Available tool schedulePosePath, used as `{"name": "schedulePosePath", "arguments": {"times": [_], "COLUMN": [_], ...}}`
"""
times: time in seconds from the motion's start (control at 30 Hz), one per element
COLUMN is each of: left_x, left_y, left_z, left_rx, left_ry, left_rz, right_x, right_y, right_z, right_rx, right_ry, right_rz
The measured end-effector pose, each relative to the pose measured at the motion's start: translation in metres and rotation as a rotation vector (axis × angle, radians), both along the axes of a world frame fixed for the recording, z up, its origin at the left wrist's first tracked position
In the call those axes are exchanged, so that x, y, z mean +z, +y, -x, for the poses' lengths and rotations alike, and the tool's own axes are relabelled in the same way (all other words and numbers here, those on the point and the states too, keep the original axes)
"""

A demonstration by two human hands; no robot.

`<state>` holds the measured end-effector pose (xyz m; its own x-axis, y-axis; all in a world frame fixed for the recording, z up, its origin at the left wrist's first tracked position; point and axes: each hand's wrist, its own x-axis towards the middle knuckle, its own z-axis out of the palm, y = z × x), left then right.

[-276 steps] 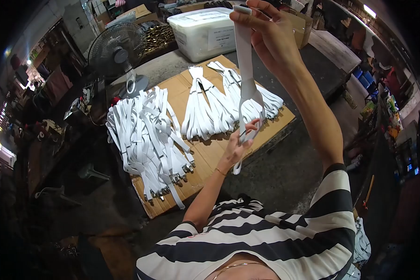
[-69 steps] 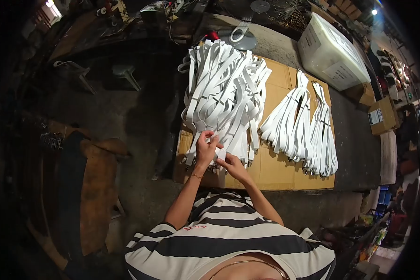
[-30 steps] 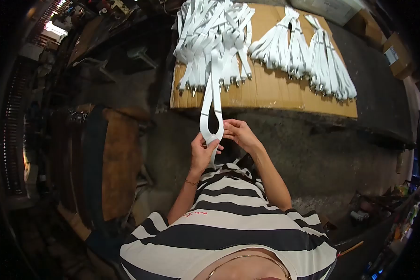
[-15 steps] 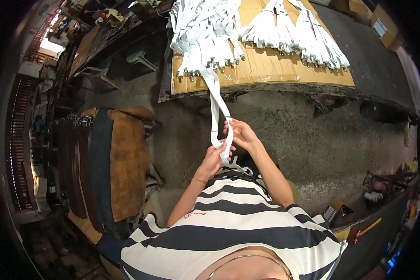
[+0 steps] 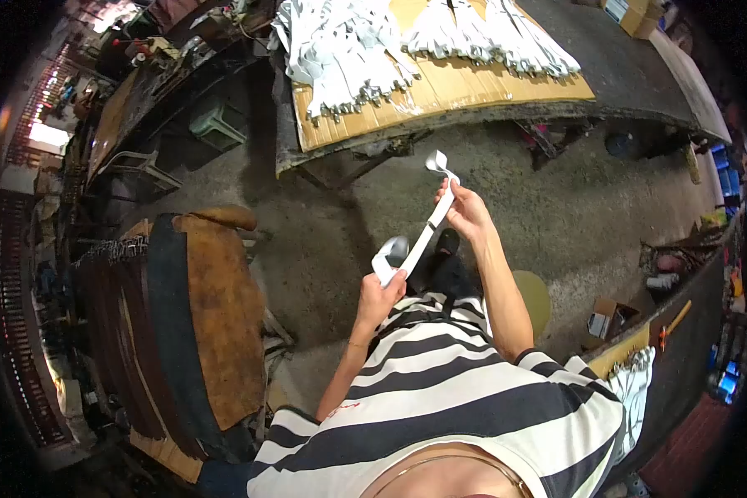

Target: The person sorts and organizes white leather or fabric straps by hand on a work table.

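Note:
A white strap (image 5: 424, 238) with a dark band near its middle is stretched slantwise between my hands, above the floor. My left hand (image 5: 379, 300) is closed on its lower end, where a loop curls up beside the fingers. Farther forward and to the right, my right hand (image 5: 468, 211) pinches the upper part, and a short folded end sticks out beyond the fingertips. Ahead, a heap of white straps (image 5: 344, 54) with metal ends lies on a cardboard sheet (image 5: 465, 93). Bundles of similar straps (image 5: 519, 41) are fanned out to its right.
Brown leather pieces (image 5: 224, 324) are draped over a support on my left. A grey-green stool (image 5: 217, 124) stands beyond them. On the right are an open cardboard box (image 5: 603, 322), an orange-handled tool (image 5: 675, 322) and more white straps (image 5: 633, 394) on a bench.
The strap has come away from the heap on the table and is now held between my hands. My right hand has moved right and forward, away from my left; the view has turned slightly.

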<state>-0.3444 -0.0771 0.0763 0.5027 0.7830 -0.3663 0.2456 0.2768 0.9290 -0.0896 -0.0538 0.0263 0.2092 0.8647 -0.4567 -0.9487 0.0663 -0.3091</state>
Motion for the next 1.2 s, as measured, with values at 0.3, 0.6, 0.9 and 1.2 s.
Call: {"name": "schedulePosePath", "arguments": {"times": [0.3,0.6,0.9,1.2], "left_x": [0.012,0.024,0.022,0.028], "left_y": [-0.023,0.009,0.056,0.095], "left_z": [0.036,0.016,-0.067,-0.217], "left_rx": [-0.176,-0.434,-0.581,-0.577], "left_ry": [0.079,0.130,0.215,0.260], "left_rz": [0.086,0.011,-0.092,-0.163], "right_x": [-0.067,-0.079,-0.054,-0.063], "right_y": [-0.036,-0.109,-0.148,-0.112], "right_z": [-0.048,-0.141,-0.207,-0.350], "right_rx": [-0.344,-0.742,-0.679,-0.873], "right_ry": [0.134,0.012,-0.114,0.034], "right_rz": [0.143,0.132,-0.199,0.110]}}
